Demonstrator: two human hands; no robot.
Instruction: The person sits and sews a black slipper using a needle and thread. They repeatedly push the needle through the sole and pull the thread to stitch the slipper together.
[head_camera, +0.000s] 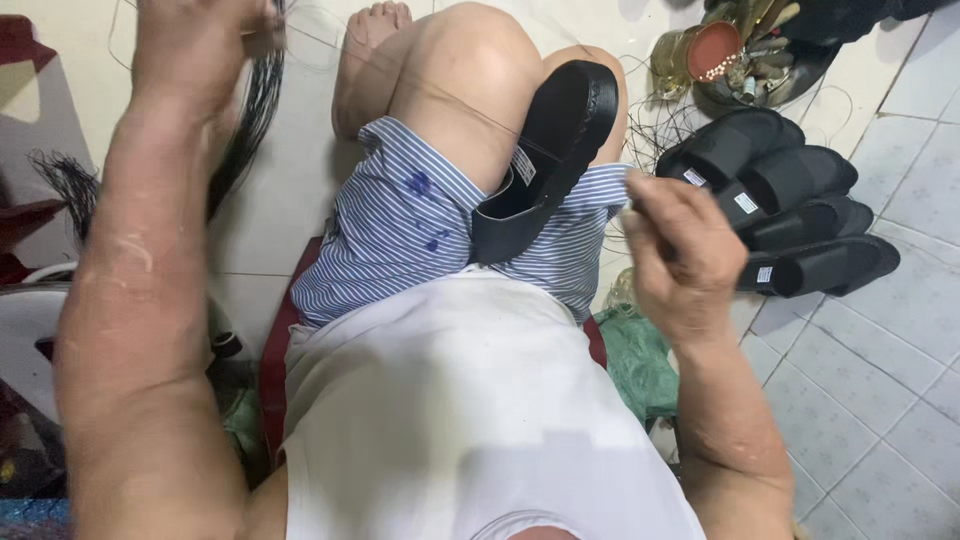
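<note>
Up at top-left of the view, left hand (195, 35) is raised w/ arm stretched out, fingers clenched around a long dark bundle of thin black strands (250, 115) that hangs down from the fist past the forearm. A fine thread (400, 75) runs from that fist across the bare knee toward the lap. Right hand (680, 255) sits at mid-right, fingers curled and pinched together near the thumb; looks like it's nipping the thread end, but too thin to tell for sure.

Btwn the two hands, a black rubber slide sandal w/ thick sole (545, 160) lies propped on the lap, tilted, sole edge up against the bent knee, strap end down on the blue-and-white striped cloth shorts (400, 225). Neither hand touches it. Below the shorts, a white sleeveless top (450, 400) fills the lower middle.

Just beyond the right hand, on the pale tiled floor (880, 330), a stack of more black slide sandals (790, 215) lies on its side, each w/ a small white tag. Farther up-right, a dark round tray of gold-coloured bits and a reddish lid (740, 60), w/ loose thread tangled beside it. Green net-like bag (640, 365) lies by the right forearm. Person sits on a dark red low seat (275, 350).
</note>
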